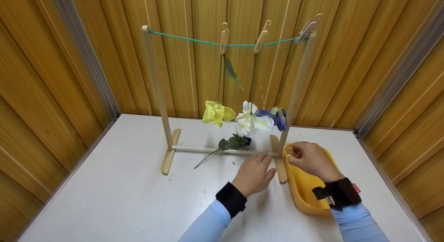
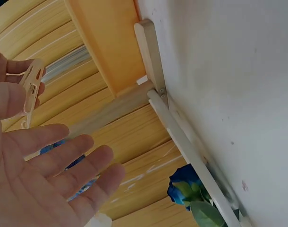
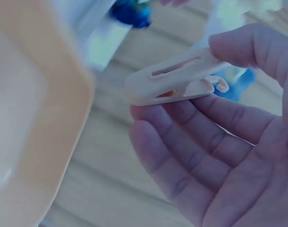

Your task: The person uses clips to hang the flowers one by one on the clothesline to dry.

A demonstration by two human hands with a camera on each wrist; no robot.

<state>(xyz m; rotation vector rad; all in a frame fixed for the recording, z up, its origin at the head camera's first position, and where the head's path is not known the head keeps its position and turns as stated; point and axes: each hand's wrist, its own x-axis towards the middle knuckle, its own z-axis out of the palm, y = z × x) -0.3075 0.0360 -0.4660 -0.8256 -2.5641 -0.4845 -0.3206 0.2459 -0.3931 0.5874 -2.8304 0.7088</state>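
- Standing on the white table (image 1: 121,186), a wooden rack (image 1: 166,145) carries a green cord (image 1: 187,40) with 3 pegs clipped on; a yellow flower (image 1: 216,113) hangs from one.
- A loose stem (image 1: 222,146) lies across the rack's bottom bar.
- The left hand (image 1: 255,174) rests flat by the rack's right foot, fingers straight, holding nothing.
- The right hand (image 1: 312,160) pinches a pale clothespin (image 3: 174,82) between thumb and fingers, over the far end of the yellow tray (image 1: 305,195).
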